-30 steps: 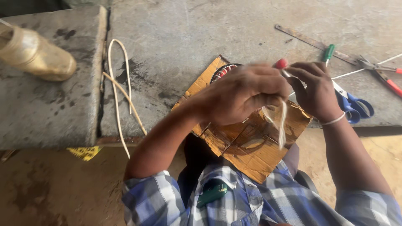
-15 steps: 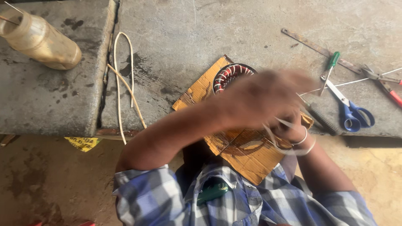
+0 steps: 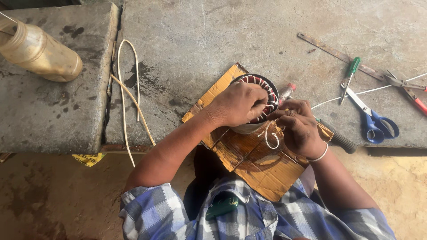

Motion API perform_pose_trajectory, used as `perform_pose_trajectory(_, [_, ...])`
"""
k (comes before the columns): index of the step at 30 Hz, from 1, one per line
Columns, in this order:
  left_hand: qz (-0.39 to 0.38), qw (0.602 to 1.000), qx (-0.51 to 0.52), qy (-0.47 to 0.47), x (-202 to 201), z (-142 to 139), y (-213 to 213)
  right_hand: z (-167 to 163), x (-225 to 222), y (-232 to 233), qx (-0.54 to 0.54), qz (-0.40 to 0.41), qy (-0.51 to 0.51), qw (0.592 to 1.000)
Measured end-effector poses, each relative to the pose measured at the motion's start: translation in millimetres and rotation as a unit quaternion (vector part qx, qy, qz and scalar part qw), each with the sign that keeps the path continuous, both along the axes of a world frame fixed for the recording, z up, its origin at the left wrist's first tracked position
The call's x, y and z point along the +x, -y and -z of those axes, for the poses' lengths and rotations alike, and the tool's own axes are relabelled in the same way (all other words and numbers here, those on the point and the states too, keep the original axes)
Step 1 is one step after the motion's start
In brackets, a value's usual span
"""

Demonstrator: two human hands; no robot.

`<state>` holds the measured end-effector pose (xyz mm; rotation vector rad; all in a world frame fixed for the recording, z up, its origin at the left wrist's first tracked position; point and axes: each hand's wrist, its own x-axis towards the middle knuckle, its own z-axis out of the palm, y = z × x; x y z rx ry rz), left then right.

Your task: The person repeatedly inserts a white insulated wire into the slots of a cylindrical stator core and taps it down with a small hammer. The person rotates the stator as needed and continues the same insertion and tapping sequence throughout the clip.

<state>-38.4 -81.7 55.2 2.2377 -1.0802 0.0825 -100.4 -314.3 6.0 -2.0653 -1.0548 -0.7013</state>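
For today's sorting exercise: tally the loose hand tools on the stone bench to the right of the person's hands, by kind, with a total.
Scissors, blue handles: 1
Screwdriver, green handle: 1
Pliers, red handles: 1
Flat metal strip: 1
Black-handled tool: 1
Total: 5

Rough matt stone bench (image 3: 213,40), creased brown cardboard (image 3: 262,169), glossy plastic bottle (image 3: 38,51).

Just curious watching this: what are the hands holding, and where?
The left hand grips the round copper-wound motor stator over its top rim; the right hand pinches a thin whitish thread beside it.
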Motion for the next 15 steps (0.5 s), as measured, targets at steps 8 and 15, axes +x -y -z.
perform_pose_trajectory(8, [0.05, 0.992, -0.118, 0.003, -3.9, 7.5, 8.2, -7.5, 2.9, -1.3, -0.016, 0.001, 0.003, 1.0])
perform_pose_trajectory(15, [0.107, 0.97, -0.011, -0.22, 17.9, -3.4, 0.1, -7.6, 3.9, -2.1, -0.007, 0.005, -0.035, 0.999])
